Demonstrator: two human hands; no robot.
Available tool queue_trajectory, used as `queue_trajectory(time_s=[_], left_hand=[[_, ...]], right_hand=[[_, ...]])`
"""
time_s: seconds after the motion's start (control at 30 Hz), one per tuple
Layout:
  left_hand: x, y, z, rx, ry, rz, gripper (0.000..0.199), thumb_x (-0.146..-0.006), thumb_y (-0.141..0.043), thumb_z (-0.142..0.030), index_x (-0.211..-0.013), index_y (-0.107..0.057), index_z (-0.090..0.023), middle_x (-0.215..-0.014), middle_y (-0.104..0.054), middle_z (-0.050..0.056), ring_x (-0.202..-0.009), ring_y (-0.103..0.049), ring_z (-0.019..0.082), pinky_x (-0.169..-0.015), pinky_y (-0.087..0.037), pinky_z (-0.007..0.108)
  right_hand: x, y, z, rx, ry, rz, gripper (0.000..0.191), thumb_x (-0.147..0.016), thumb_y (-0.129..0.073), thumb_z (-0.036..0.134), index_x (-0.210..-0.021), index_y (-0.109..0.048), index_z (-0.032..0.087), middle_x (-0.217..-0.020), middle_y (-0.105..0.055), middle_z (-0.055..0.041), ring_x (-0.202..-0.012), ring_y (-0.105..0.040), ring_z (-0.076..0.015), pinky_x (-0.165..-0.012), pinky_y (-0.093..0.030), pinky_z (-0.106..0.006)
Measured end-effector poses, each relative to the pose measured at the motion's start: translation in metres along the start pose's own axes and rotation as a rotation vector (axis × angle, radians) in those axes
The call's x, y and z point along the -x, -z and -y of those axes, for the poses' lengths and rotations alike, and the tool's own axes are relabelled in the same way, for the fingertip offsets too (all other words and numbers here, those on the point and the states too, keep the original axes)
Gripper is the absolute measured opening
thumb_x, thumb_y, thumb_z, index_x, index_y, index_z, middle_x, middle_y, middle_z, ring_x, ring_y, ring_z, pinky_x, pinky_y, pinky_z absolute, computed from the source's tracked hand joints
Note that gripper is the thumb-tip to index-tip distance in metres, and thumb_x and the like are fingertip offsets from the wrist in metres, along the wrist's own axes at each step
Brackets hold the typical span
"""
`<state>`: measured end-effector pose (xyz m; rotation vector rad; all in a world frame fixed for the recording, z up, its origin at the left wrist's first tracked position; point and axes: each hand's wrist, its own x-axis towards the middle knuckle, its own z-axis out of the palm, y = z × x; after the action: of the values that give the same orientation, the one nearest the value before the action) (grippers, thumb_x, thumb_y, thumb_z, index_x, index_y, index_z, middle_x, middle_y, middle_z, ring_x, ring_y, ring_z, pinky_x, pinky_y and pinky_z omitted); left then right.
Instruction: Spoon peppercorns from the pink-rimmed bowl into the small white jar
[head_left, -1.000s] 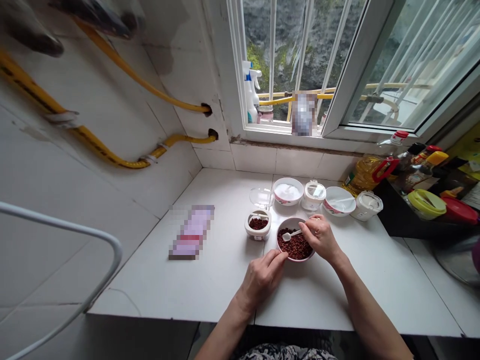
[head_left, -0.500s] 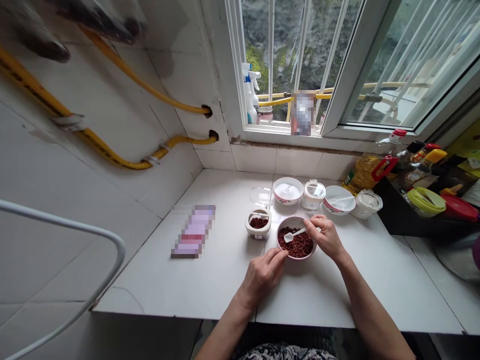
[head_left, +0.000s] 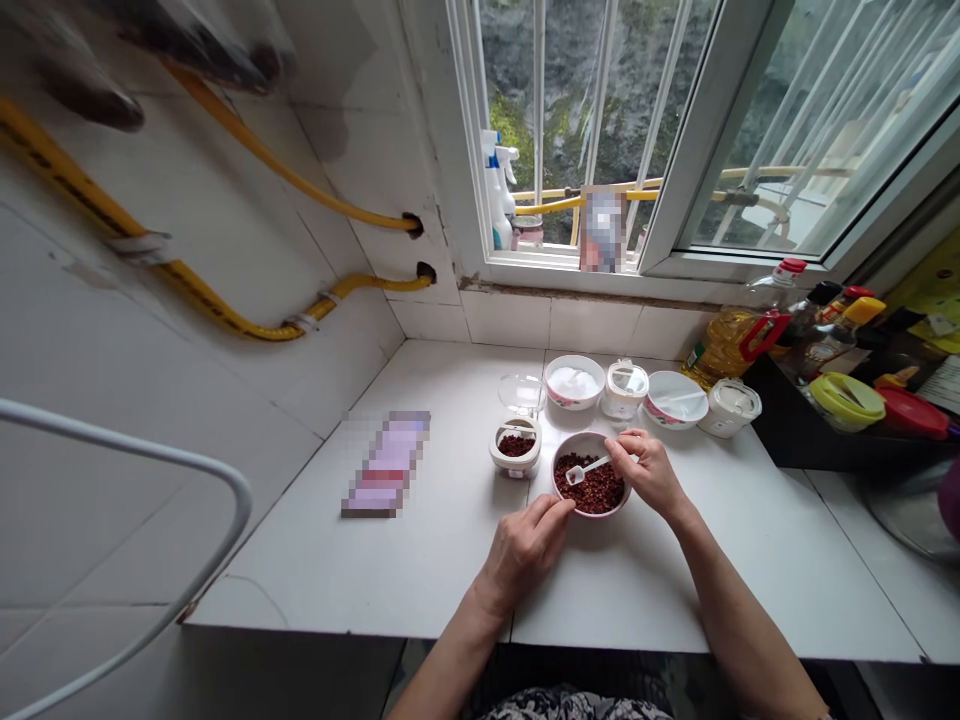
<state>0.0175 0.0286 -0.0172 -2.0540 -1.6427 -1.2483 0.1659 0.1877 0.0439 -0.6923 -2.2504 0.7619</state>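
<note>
My right hand (head_left: 646, 470) pinches the handle of a small white spoon (head_left: 576, 475) over a round bowl (head_left: 589, 441). Dark red grains that look like Sichuan peppercorns (head_left: 600, 492) fill the bowl's lower part, and a few reddish bits show in the spoon's scoop. At the bowl's near left rim, my left hand (head_left: 531, 545) grips the edge between thumb and fingers. Just left of the bowl stands a white spice jar (head_left: 515, 466) with its clear lid (head_left: 520, 393) flipped back; similar dark red grains are inside it.
Behind are a bowl of white granules (head_left: 574, 383), a closed jar (head_left: 626, 388), a bowl with a white spoon (head_left: 675, 400) and another closed jar (head_left: 730, 407). An oil bottle (head_left: 727, 340) and a black condiment rack (head_left: 795, 430) stand at right. A blurred purple item (head_left: 390, 462) lies left.
The spoon's scoop has tipped slightly and now shows a few reddish bits. Both hands stay nearly in place; the whole view has shifted a little.
</note>
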Motion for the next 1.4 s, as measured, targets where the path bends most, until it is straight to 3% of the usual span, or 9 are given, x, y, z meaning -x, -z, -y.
queue_trajectory(time_s=[0.27,0.43,0.57,0.67,0.83,1.0,1.17,1.3,1.4], left_hand=[[0.001,-0.002,0.001,0.004,0.003,0.002,0.024,-0.095,-0.045,-0.010,-0.113,-0.060,-0.017,-0.092,-0.070,0.007,-0.079,-0.071,0.014,-0.066,-0.056,0.019],[0.000,-0.001,0.001,0.011,0.000,-0.005,0.023,-0.096,-0.045,-0.011,-0.113,-0.059,-0.018,-0.091,-0.070,0.007,-0.078,-0.071,0.014,-0.066,-0.056,0.019],[-0.001,0.000,0.000,0.024,0.000,-0.013,0.021,-0.097,-0.045,-0.011,-0.112,-0.059,-0.017,-0.092,-0.070,0.007,-0.076,-0.070,0.014,-0.064,-0.055,0.020],[0.000,-0.001,-0.001,0.026,0.004,-0.004,0.021,-0.097,-0.045,-0.012,-0.112,-0.058,-0.017,-0.091,-0.070,0.006,-0.074,-0.070,0.014,-0.062,-0.055,0.020],[-0.001,-0.001,0.000,0.018,-0.005,-0.012,0.022,-0.097,-0.042,-0.011,-0.110,-0.059,-0.016,-0.089,-0.069,0.006,-0.074,-0.069,0.015,-0.061,-0.054,0.020],[-0.001,-0.001,-0.001,0.006,-0.004,-0.004,0.022,-0.096,-0.041,-0.010,-0.105,-0.060,-0.016,-0.085,-0.068,0.006,-0.071,-0.069,0.014,-0.058,-0.052,0.020],[0.000,-0.001,-0.001,0.008,0.009,-0.011,0.022,-0.097,-0.042,-0.012,-0.110,-0.059,-0.017,-0.090,-0.069,0.006,-0.073,-0.069,0.014,-0.060,-0.054,0.020],[0.000,-0.001,-0.001,0.031,0.011,-0.016,0.021,-0.098,-0.043,-0.013,-0.111,-0.059,-0.018,-0.092,-0.070,0.006,-0.073,-0.070,0.014,-0.061,-0.055,0.020],[0.000,-0.001,-0.001,0.029,0.001,-0.019,0.022,-0.098,-0.043,-0.012,-0.111,-0.058,-0.018,-0.091,-0.070,0.006,-0.073,-0.070,0.015,-0.061,-0.055,0.021]], right_hand=[[-0.001,-0.002,0.000,-0.050,-0.042,-0.018,0.058,-0.094,-0.047,0.047,-0.042,-0.042,0.021,-0.043,-0.047,0.0020,-0.050,-0.045,-0.0128,-0.067,-0.043,-0.030],[-0.002,-0.005,-0.001,-0.274,-0.203,-0.030,0.057,-0.089,-0.051,0.057,-0.045,-0.048,0.020,-0.044,-0.052,0.0001,-0.045,-0.048,-0.0130,-0.050,-0.039,-0.027],[-0.008,-0.010,0.007,-0.348,-0.226,-0.112,0.058,-0.089,-0.050,0.062,-0.048,-0.048,0.021,-0.045,-0.051,0.0003,-0.045,-0.047,-0.0130,-0.051,-0.040,-0.027],[-0.016,-0.014,0.022,-0.247,-0.118,-0.150,0.055,-0.094,-0.046,0.057,-0.052,-0.049,0.021,-0.050,-0.053,0.0005,-0.049,-0.049,-0.0135,-0.056,-0.042,-0.028],[-0.030,-0.029,0.047,0.121,0.212,-0.246,0.045,-0.101,-0.041,0.037,-0.059,-0.048,0.021,-0.055,-0.054,0.0015,-0.056,-0.049,-0.0139,-0.085,-0.041,-0.035],[-0.033,-0.044,0.055,0.328,0.474,-0.151,0.039,-0.099,-0.046,0.027,-0.060,-0.045,0.021,-0.054,-0.052,0.0030,-0.057,-0.046,-0.0134,-0.096,-0.037,-0.037],[-0.033,-0.009,0.038,0.227,0.310,-0.229,0.043,-0.099,-0.045,0.032,-0.058,-0.046,0.021,-0.051,-0.052,0.0041,-0.050,-0.043,-0.0113,-0.087,-0.041,-0.034],[-0.027,0.028,0.019,0.240,0.166,-0.038,0.049,-0.096,-0.047,0.039,-0.050,-0.041,0.021,-0.046,-0.048,0.0031,-0.053,-0.045,-0.0130,-0.072,-0.042,-0.030],[-0.020,0.028,0.011,0.269,0.106,0.121,0.053,-0.095,-0.046,0.039,-0.047,-0.036,0.020,-0.042,-0.042,0.0045,-0.047,-0.036,-0.0106,-0.066,-0.039,-0.028]])
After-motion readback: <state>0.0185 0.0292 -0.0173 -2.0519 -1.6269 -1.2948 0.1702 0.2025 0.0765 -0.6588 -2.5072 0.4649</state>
